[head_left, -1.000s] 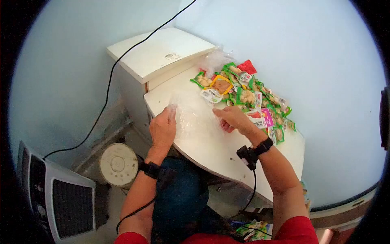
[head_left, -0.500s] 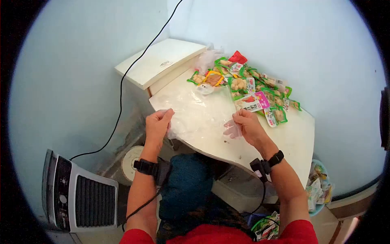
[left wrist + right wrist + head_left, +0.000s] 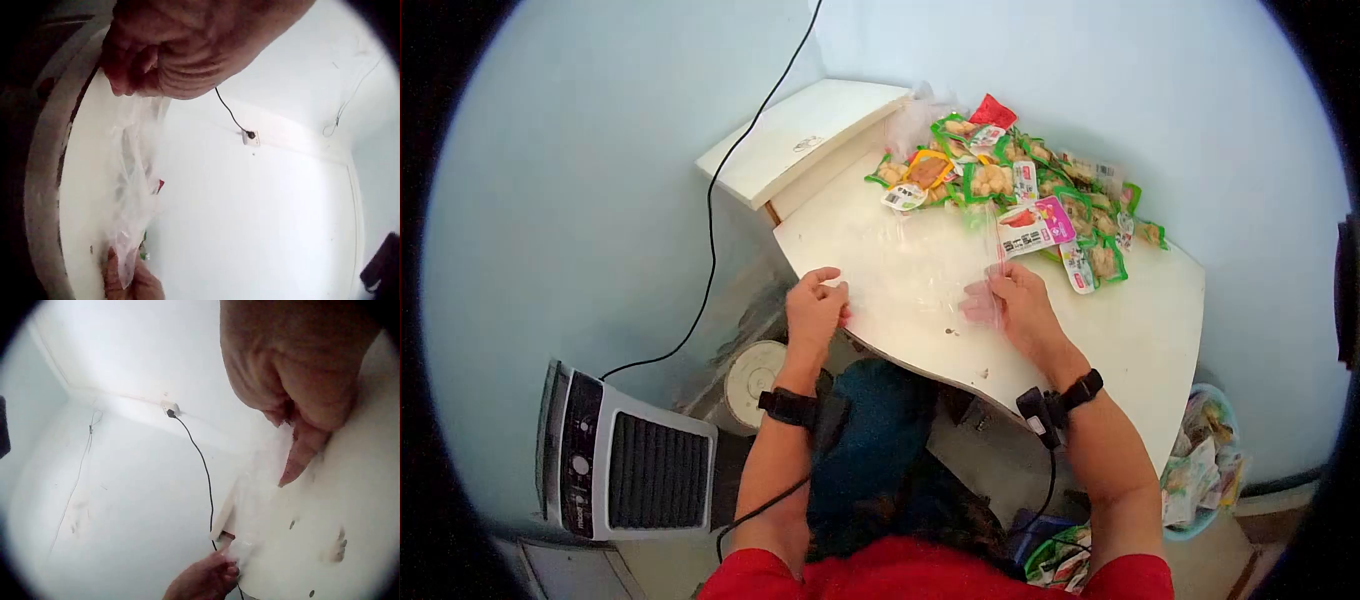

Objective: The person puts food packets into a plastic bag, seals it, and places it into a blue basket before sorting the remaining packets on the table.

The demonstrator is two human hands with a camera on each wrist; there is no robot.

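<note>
Between the two hands a clear plastic bag (image 3: 910, 262) is spread low over the white table (image 3: 1090, 345). My left hand (image 3: 816, 308) pinches its left edge between thumb and fingers, near the table's front edge. At the bag's right edge, my right hand (image 3: 1028, 312) pinches the plastic with the thumb on top, and its fingers show through the film. In the left wrist view the bag (image 3: 131, 175) looks crumpled and hangs in folds between the hands. Just beyond the right hand lies a white and purple food packet (image 3: 1035, 228).
A heap of green-edged food packets (image 3: 990, 182) lies along the wall, with crumpled clear plastic (image 3: 920, 120) behind. A raised white cabinet (image 3: 800, 135) adjoins the table. Around it stand a blue basket of packets (image 3: 1200, 470), a round-lidded bucket (image 3: 755, 380) and an air cooler (image 3: 645, 460).
The hands have moved apart, and the bag between them has gone from bunched to spread flatter. The head view has shifted, bringing the blue basket into sight.
</note>
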